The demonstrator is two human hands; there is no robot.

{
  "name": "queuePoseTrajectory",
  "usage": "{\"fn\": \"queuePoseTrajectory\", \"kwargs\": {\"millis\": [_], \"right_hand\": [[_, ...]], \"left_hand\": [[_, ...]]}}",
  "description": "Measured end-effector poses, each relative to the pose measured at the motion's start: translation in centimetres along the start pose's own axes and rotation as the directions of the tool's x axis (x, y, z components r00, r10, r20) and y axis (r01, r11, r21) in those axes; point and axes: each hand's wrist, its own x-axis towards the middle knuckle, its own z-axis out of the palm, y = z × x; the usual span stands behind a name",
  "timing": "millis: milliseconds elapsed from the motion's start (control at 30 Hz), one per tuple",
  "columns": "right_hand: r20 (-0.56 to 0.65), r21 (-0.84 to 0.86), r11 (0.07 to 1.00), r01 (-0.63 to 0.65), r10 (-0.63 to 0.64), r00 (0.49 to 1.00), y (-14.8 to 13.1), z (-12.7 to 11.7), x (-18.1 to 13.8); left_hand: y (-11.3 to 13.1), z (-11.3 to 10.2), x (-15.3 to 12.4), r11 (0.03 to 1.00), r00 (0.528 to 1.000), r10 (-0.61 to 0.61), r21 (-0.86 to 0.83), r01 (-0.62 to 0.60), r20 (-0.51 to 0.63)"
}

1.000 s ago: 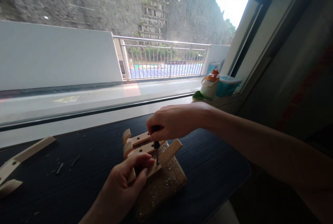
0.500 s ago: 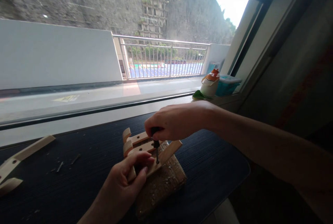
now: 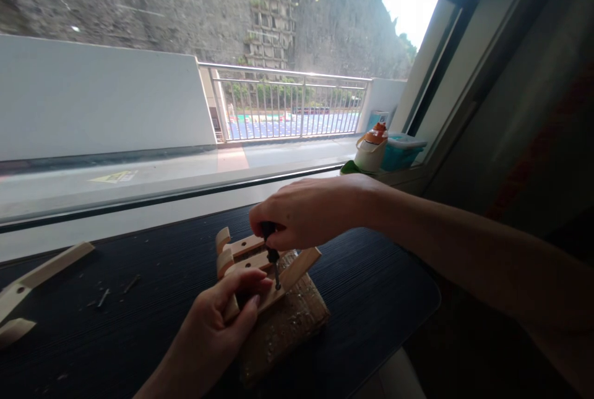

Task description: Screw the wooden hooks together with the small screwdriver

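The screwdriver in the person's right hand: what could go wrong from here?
The screwdriver might slip off and jab the left hand, whose fingers are close beside its tip. The wooden piece might also shift under pressure, as it lies over a rough-looking brown block with only the left hand seen steadying it.
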Motion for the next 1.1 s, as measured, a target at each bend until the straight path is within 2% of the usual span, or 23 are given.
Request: {"fn": "queuePoseTrajectory", "kwargs": {"millis": [367, 600, 867, 1100], "right_hand": [[-0.026, 0.064, 0.998, -0.003, 0.005, 1.0, 0.9, 1.2, 1.0], [-0.083, -0.036, 0.993, -0.108, 0.105, 0.991, 0.0, 1.3, 0.8], [-0.104, 0.006, 0.999, 0.047, -0.046, 0.993, -0.8, 1.0, -0.2], [-0.086, -0.016, 1.0, -0.022, 0.02, 0.996, -0.6, 1.1, 0.1]], "left_hand": [[0.0, 0.0, 0.2, 1.0, 1.0, -0.005, 0.0, 0.005, -0.001], [-0.2, 0.1, 0.3, 1.0, 1.0, 0.02, -0.002, -0.02, -0.02], [-0.2, 0.2, 0.0, 0.999, 0.999, 0.032, -0.028, -0.032, -0.018], [-0.4, 0.2, 0.1, 0.999, 1.0, 0.015, -0.034, -0.016, -0.011]]}}
